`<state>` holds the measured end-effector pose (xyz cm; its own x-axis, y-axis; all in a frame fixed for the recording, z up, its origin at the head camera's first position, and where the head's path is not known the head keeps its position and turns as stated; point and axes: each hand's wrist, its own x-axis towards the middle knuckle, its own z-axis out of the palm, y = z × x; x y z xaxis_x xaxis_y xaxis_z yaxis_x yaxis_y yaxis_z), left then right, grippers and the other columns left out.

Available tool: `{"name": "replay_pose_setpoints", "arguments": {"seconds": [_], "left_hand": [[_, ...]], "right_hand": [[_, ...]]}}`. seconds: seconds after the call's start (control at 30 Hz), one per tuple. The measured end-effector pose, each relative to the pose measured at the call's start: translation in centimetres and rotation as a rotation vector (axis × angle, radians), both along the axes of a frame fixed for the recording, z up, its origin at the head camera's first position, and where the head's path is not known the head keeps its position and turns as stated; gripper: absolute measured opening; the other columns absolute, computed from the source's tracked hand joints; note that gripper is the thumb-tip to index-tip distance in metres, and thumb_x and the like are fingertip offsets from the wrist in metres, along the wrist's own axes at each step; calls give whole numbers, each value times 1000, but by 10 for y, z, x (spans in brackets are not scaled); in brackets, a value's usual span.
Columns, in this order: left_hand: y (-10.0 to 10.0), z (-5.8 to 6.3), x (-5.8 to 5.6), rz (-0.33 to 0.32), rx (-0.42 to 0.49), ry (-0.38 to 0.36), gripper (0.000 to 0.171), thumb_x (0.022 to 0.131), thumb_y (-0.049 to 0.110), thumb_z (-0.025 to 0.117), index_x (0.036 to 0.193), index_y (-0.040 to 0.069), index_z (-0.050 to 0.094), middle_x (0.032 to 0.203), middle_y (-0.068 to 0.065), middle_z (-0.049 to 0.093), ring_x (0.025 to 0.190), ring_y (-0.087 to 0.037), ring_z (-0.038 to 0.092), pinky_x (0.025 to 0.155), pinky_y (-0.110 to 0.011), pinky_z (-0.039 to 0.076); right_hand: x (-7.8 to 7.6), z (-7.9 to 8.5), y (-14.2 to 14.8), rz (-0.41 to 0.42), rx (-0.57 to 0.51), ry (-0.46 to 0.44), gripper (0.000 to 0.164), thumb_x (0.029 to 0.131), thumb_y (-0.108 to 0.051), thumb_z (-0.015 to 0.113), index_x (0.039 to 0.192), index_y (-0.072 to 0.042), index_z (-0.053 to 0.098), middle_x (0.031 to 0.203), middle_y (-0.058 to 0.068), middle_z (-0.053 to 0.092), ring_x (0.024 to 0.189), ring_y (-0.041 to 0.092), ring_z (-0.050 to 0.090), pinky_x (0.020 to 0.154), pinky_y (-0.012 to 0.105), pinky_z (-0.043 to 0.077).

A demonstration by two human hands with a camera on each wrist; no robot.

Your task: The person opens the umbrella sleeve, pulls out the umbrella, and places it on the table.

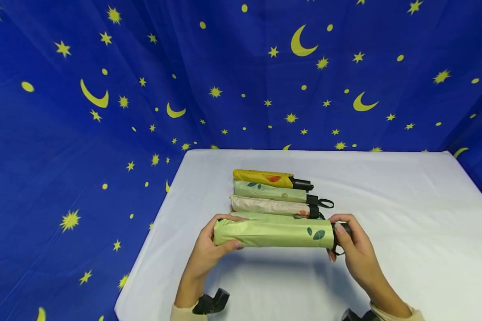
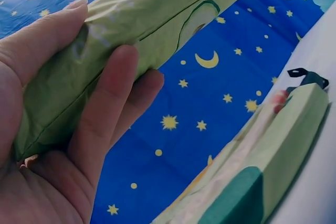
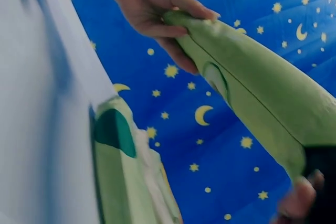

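Note:
A folded light green umbrella with dark leaf prints is held level above the table by both hands. At its closed cloth end, my left hand grips it, thumb in front and fingers behind. My right hand pinches the black handle at the other end, where a dark strap hangs down. Behind lie several more folded umbrellas in a row: a yellow one, a pale green one, a cream one and another light green one, mostly hidden by the held umbrella in the head view.
The umbrellas lie on a white cloth-covered table, handles toward the right. Blue curtains with yellow moons and stars hang behind the table and along its left and right sides. Both wrists wear black camera mounts.

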<state>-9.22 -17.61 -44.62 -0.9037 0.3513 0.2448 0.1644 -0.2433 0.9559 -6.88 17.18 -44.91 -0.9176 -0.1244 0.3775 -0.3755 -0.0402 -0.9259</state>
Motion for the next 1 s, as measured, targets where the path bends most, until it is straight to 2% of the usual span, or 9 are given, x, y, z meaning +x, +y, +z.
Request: {"name": "replay_pose_setpoints", "arguments": {"seconds": [0.17,0.27,0.47,0.63,0.8,1.0], "left_hand": [[3,-9,4,-17,2,-19,46,93,-4,72,133,-6,50,137,-21,58,99,-22,66,75,-34,61],[2,-14,7,-25,6,-9,45,93,-6,70,133,-6,50,136,-21,58,99,-22,66,74,-34,61],[-1,-19,8,-21,12,0,46,91,-7,72,133,-6,51,137,-23,58,101,-21,66,74,-31,60],[-4,-20,6,-20,1,4,49,91,-8,72,136,-4,52,137,-25,57,102,-23,65,77,-31,59],[-6,-19,5,-17,-2,23,50,90,-8,73,135,-5,52,137,-27,57,106,-25,64,80,-31,59],[-9,-17,4,-19,6,57,49,89,-8,73,134,-6,52,137,-28,57,110,-27,64,84,-32,58]], "right_hand": [[6,-11,-11,-210,-64,-24,21,111,-5,37,115,10,51,76,5,58,46,17,45,36,36,33],[10,-16,-17,-268,-99,-30,23,111,-6,38,112,11,53,78,6,56,50,16,43,37,34,32],[10,-21,-19,-206,-98,-28,23,112,-7,33,115,10,49,81,3,54,53,14,44,39,34,33],[8,-22,-18,-134,-115,11,23,111,0,30,119,17,44,81,2,57,49,20,45,39,36,35],[9,-22,-16,-57,-158,66,21,108,8,31,122,18,44,80,7,61,50,21,55,44,35,47],[7,-22,-10,28,-171,106,25,104,16,33,126,19,43,89,14,65,56,24,62,52,36,54]]}}
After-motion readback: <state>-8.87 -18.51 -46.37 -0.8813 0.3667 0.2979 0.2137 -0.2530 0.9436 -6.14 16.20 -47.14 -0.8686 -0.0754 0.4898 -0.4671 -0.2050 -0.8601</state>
